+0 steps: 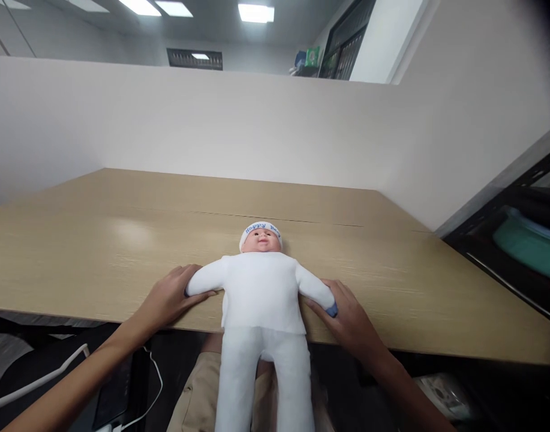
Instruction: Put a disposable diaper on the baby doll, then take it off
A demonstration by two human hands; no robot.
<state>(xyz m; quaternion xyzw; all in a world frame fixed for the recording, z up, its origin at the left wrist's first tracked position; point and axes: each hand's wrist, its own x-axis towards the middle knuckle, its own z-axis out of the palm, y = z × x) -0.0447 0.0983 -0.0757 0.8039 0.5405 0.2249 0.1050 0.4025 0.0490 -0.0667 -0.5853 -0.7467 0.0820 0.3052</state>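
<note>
A baby doll [263, 291] in a white top and white trousers lies face up, its head and torso on the wooden table and its legs hanging past the front edge. Its white cap carries blue lettering that starts with "Happy". My left hand [174, 294] is closed around the end of the doll's arm on the left side. On the other side, my right hand [346, 315] grips the opposite arm near its blue cuff. Both doll arms are spread outward. The doll's feet are out of view.
The wooden table [99, 252] meets a white partition [203, 126] at the back. A black shelf [490, 240] with a teal item [531, 243] stands at right. White cables [155, 384] hang below at left. My lap in beige trousers [194, 390] is under the doll.
</note>
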